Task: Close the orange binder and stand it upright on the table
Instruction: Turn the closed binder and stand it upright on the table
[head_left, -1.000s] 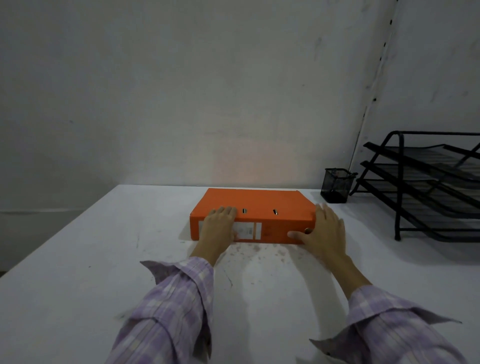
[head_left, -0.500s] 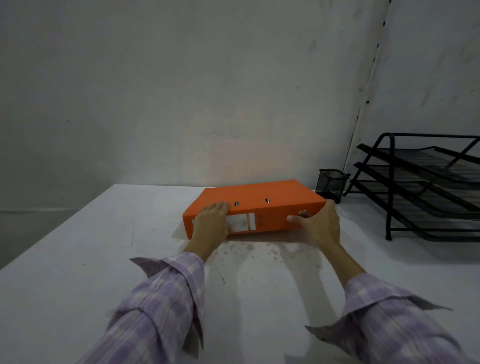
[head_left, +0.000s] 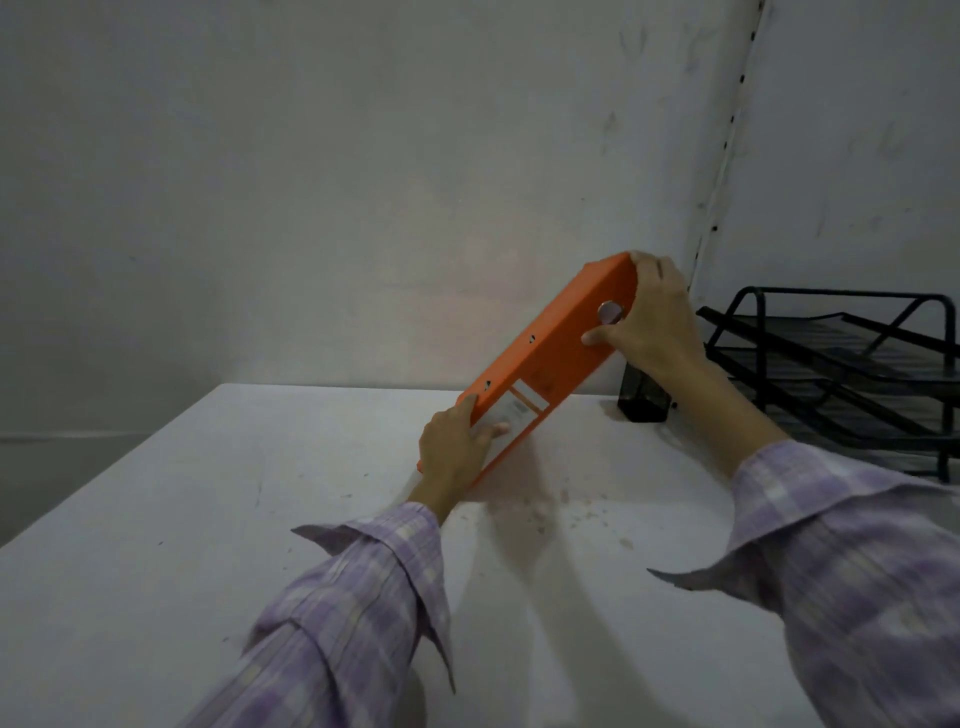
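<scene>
Orange binder closed, tilted steeply, spine facing the camera, upper end high at right, lower end down by the white tabletop. Whether the lower corner touches the surface: cannot tell, hidden behind the left hand.

Left hand wrapped round the lower end, fingers curled over the white spine label, thumb side along the near edge. Right hand clamped on the upper end, fingers over the top corner, thumb pressed on the spine just below the round metal finger hole. Both hands closed firmly on the binder.

Two small slots visible along the spine edge. Black mesh pen cup on the tabletop behind the binder, partly hidden by the right forearm. Black wire letter tray at far right, well apart from the binder. Lilac checked sleeves on both arms. Scattered marks and crumbs on the tabletop below the binder. Plain grey wall behind.
</scene>
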